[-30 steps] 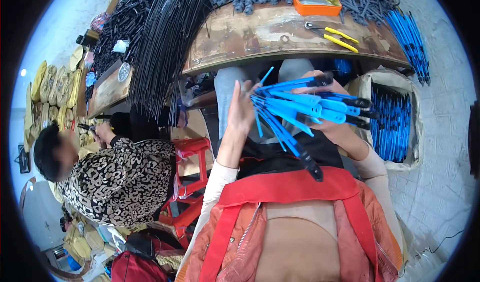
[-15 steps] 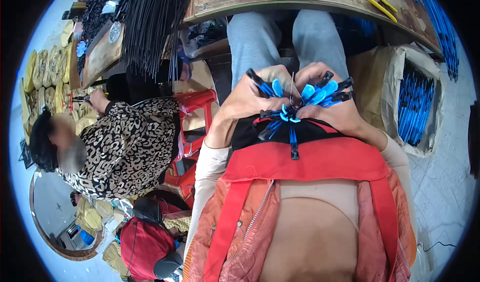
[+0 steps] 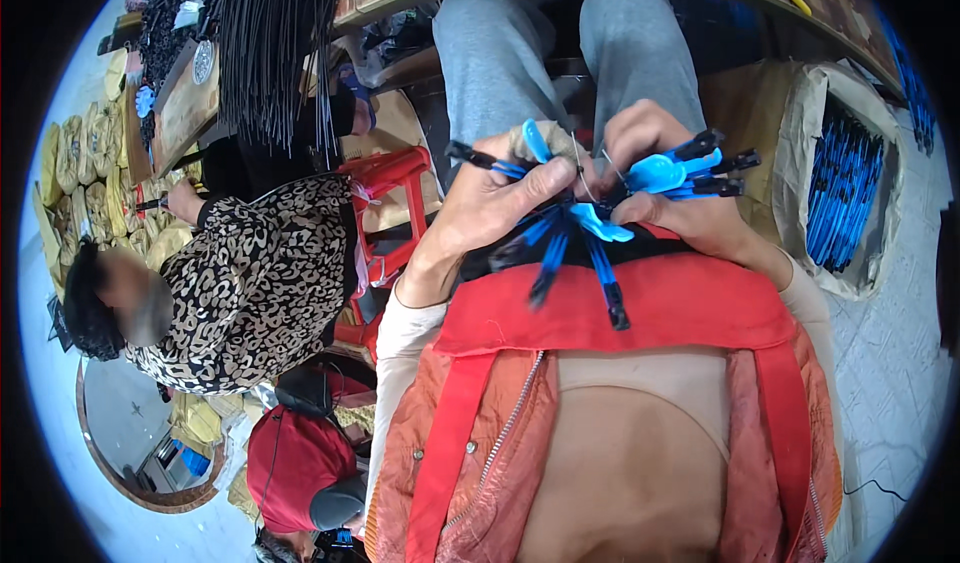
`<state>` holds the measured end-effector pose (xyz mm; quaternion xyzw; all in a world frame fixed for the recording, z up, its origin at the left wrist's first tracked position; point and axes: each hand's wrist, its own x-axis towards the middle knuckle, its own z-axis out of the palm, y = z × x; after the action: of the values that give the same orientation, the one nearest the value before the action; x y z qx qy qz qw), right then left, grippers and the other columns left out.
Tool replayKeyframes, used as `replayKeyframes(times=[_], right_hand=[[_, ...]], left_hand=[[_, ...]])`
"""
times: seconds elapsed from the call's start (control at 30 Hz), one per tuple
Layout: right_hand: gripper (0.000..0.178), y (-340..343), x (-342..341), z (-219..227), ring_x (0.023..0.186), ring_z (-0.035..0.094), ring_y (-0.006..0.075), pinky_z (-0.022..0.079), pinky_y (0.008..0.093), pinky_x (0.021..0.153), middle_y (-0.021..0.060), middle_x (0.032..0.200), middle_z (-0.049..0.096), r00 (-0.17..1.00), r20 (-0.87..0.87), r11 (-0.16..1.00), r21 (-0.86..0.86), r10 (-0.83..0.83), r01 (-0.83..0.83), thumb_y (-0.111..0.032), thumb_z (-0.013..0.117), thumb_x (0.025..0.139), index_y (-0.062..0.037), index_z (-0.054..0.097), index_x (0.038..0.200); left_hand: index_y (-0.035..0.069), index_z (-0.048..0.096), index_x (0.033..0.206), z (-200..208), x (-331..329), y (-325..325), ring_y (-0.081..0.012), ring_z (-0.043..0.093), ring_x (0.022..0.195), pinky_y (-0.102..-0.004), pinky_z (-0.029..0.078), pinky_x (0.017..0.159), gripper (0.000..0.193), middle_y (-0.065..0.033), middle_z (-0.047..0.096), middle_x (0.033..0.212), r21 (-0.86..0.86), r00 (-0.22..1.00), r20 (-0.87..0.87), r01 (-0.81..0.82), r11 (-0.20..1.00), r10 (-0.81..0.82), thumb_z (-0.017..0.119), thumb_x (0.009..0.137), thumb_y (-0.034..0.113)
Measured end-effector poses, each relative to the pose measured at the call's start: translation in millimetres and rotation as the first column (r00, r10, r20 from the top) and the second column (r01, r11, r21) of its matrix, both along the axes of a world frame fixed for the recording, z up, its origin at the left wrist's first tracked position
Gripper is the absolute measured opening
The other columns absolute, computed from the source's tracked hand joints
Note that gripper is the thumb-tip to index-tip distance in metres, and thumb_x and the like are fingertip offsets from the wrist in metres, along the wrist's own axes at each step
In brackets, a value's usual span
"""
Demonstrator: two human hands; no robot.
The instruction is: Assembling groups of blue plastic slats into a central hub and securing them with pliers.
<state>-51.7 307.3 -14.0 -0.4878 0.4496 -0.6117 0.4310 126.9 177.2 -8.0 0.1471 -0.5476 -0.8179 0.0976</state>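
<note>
While closed, hands (image 3: 600, 198) around blue bundle (image 3: 590, 228)

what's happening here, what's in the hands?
A seated person in a red apron holds a bunch of blue plastic pieces with black tips in the lap. The left hand grips the bunch at its middle; the right hand holds the pieces fanning out to the right, a thin wire between the hands. A box of more blue pieces stands on the right. A co-worker in a spotted top sits on the left.
</note>
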Motion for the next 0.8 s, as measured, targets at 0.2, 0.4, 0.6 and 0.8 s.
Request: replayKeyframes(times=[0.2, 0.4, 0.6, 0.8], right_hand=[[0.017, -13.7, -12.8, 22.5, 0.092, 0.057, 0.018, 0.045, 0.0312, 0.081, 0.0055, 0.094, 0.058, 0.983, 0.021, 0.982, 0.047, 0.181, -0.182, -0.014, 0.08, 0.078, -0.006, 0.069, 0.089], [0.021, -7.8, -7.7, 5.3, 0.095, 0.057, 0.0202, 0.046, 0.0342, 0.085, 0.0099, 0.104, 0.057, 0.972, 0.234, 0.991, 0.137, -0.029, -0.003, -0.022, 0.068, 0.09, -0.0022, 0.065, 0.094], [0.014, -11.1, -22.2, 2.4, 0.099, 0.056, 0.0212, 0.042, 0.0354, 0.09, 0.0066, 0.1, 0.058, 0.998, -0.053, 0.998, 0.054, 0.026, -0.023, -0.017, 0.068, 0.089, -0.0044, 0.065, 0.095], [0.017, 0.8, -18.0, 11.4, 0.098, 0.057, 0.02, 0.043, 0.0323, 0.088, 0.0087, 0.103, 0.056, 0.999, 0.004, 0.99, 0.131, -0.043, 0.042, -0.017, 0.067, 0.09, -0.0019, 0.065, 0.096]], left_hand=[[0.002, 0.059, 0.085, 32.5, -10.7, -2.9, -0.0091, 0.052, 0.068, -0.0245, 0.041, 0.062, 0.027, -0.002, 0.058, 0.076, 0.087, 0.996, 0.056, -0.068, 0.994, 0.064, 0.056, 0.099, 0.025], [0.0, 0.061, 0.099, 23.0, -13.2, -19.4, -0.0171, 0.062, 0.089, -0.0291, 0.049, 0.081, 0.019, -0.01, 0.064, 0.094, 0.343, 0.999, -0.052, 0.028, 0.939, -0.011, 0.06, 0.095, 0.018], [0.004, 0.067, 0.095, 22.5, -15.8, -5.2, -0.0068, 0.058, 0.078, -0.0257, 0.049, 0.072, 0.023, 0.0, 0.067, 0.086, -0.493, 0.955, 0.28, 0.054, 0.868, 0.1, 0.079, 0.076, 0.009], [0.004, 0.065, 0.079, 24.7, -40.8, -23.4, -0.0057, 0.053, 0.068, -0.0245, 0.045, 0.065, 0.016, 0.0038, 0.058, 0.071, -0.207, 0.952, 0.275, 0.199, 0.958, -0.138, 0.08, 0.075, 0.008]])
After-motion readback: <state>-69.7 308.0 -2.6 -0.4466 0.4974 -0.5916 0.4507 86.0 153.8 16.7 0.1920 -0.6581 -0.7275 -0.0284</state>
